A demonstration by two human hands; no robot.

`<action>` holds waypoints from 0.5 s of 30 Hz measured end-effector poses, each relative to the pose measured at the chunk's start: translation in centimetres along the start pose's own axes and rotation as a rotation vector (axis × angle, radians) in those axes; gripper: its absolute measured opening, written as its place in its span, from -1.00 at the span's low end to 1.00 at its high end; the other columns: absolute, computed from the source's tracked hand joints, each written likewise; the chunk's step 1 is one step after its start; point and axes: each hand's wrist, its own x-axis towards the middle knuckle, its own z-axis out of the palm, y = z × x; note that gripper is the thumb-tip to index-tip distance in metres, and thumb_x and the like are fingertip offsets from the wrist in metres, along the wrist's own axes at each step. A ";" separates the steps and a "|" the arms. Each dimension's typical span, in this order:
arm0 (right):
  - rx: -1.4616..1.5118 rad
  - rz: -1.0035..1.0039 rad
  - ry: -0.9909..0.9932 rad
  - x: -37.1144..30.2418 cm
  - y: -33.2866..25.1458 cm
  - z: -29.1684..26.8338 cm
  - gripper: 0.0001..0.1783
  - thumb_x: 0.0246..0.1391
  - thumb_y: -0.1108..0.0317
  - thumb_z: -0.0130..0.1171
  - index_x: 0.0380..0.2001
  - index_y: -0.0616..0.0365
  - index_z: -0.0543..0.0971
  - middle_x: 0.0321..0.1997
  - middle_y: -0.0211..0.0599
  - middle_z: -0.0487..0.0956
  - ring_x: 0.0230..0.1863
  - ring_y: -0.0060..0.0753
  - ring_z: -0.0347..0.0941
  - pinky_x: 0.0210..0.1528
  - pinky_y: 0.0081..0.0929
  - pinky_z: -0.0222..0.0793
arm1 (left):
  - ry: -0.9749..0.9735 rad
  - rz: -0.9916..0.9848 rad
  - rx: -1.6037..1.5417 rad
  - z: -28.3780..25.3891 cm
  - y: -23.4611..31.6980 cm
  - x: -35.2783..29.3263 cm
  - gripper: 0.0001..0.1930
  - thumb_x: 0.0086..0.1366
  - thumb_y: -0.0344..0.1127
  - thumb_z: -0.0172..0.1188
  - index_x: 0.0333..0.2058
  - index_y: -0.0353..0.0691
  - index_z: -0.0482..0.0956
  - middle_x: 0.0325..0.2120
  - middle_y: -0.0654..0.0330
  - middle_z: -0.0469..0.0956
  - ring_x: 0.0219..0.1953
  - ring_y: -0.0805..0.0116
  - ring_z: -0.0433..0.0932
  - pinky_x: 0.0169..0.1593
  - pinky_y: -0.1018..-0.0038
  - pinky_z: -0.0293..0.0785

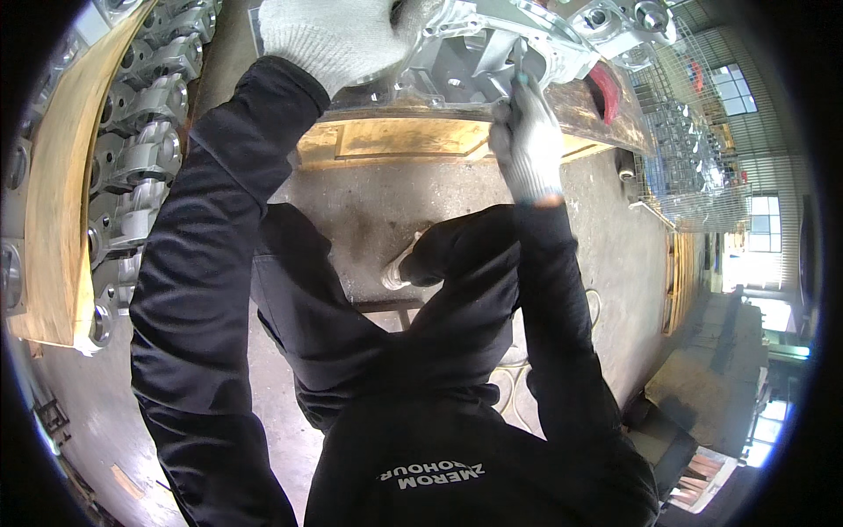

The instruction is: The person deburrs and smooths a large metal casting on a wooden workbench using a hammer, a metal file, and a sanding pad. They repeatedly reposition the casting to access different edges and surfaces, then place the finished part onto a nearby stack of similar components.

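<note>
A silver cast-metal housing [457,70], hollow with ribs inside, lies on the wooden bench [395,136] in front of me. My left hand [338,37], in a white knit glove, grips the housing's left side; its fingertips are partly hidden at the upper edge. Also gloved, my right hand [529,140] is closed around a slim hand tool [519,63] with a thin metal tip and a bit of teal at the grip. That tip points into the housing's cavity, near the right inner wall. Most of the tool's handle is hidden by the fingers.
A red curved piece [604,90] lies on the bench at right, near another silver casting [623,26]. Several similar castings [149,158] stand in rows at left beside a wooden board [66,184]. Wire cages [694,167] with metal parts stand at far right.
</note>
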 end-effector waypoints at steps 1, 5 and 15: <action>0.264 0.120 -0.004 0.2 0.6 0.9 -0.44 0.12 0.59 0.13 0.24 0.30 0.46 -0.06 -0.05 0.63 -0.52 -0.50 0.45 -0.46 -0.51 0.44 | -0.047 -0.030 0.084 0.2 -0.1 0.1 -0.68 0.30 0.03 0.17 -0.24 -0.01 0.76 -0.45 0.08 0.70 -0.33 0.10 0.71 -0.23 0.17 0.60; 0.463 0.278 0.089 0.7 1.4 3.0 -0.51 0.26 0.55 0.02 0.26 0.26 0.45 -0.27 -0.29 0.61 -0.53 -0.51 0.38 -0.52 -0.51 0.32 | -0.031 0.074 0.304 0.9 -0.6 0.0 -0.33 0.42 0.33 0.02 -0.46 -0.20 0.72 -0.73 0.08 0.56 -0.68 0.20 0.61 -0.53 0.28 0.53; 0.711 0.472 0.161 0.6 -1.4 3.0 -0.47 0.46 0.45 -0.10 0.40 0.45 0.22 0.28 0.03 0.52 0.27 -0.41 0.43 0.31 -0.47 0.30 | 0.077 0.038 0.193 0.8 0.1 0.7 -0.56 0.35 0.22 0.20 -0.22 -0.01 0.78 -0.54 0.15 0.69 -0.59 0.17 0.66 -0.47 0.34 0.57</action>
